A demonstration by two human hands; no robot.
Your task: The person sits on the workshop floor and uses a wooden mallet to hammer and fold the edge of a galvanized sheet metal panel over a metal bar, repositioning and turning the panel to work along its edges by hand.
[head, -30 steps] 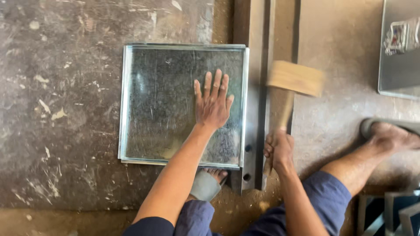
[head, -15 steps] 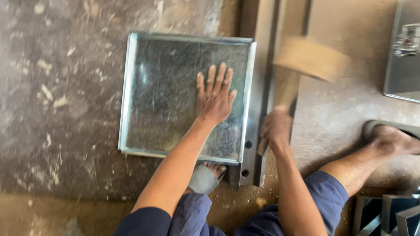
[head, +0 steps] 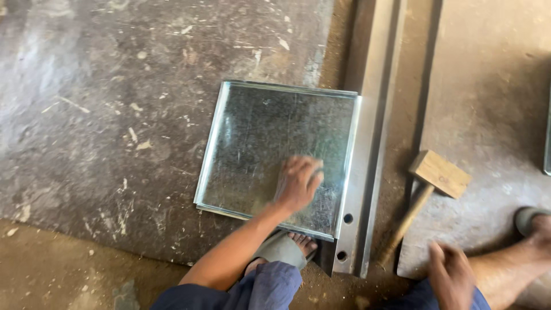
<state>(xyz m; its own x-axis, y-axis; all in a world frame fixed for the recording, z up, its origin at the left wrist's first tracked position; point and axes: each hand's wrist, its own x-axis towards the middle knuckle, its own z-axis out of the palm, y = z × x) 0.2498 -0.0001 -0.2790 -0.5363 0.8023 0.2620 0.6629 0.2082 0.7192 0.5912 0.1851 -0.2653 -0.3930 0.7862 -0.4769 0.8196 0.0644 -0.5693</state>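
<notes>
Floor surface, far left: a dark, scuffed steel floor plate (head: 115, 115) covers the upper left of the view, with pale chips and scratches scattered across it. Bare earth floor (head: 69, 275) shows along its lower edge.

Centre: a square galvanised sheet-metal tray (head: 275, 149) with folded-up rims lies flat on the floor plate. Its right rim sits against a long steel angle bar (head: 367, 143) that runs from the top of the view down to the person's feet; two holes are visible near the bar's lower end.

Left hand (head: 297, 182): resting palm-down on the inner face of the tray, in its lower right quarter, close to the rim beside the angle bar. The fingers are partly curled and blurred; the hand presses on the sheet and grips nothing. Below the tray's lower edge, a foot in a grey sandal (head: 284, 250) is partly tucked beneath the forearm.

Right of the bar: a wooden mallet (head: 425, 189) lies on the ground, its block head at the upper right and its handle slanting down to the lower left, ending near the foot of the angle bar.

Right hand (head: 450, 275): at the lower edge of the view, just right of the mallet's handle end and apart from it. It is loosely spread and holds nothing. A second foot (head: 534, 221) shows at the far right edge.
</notes>
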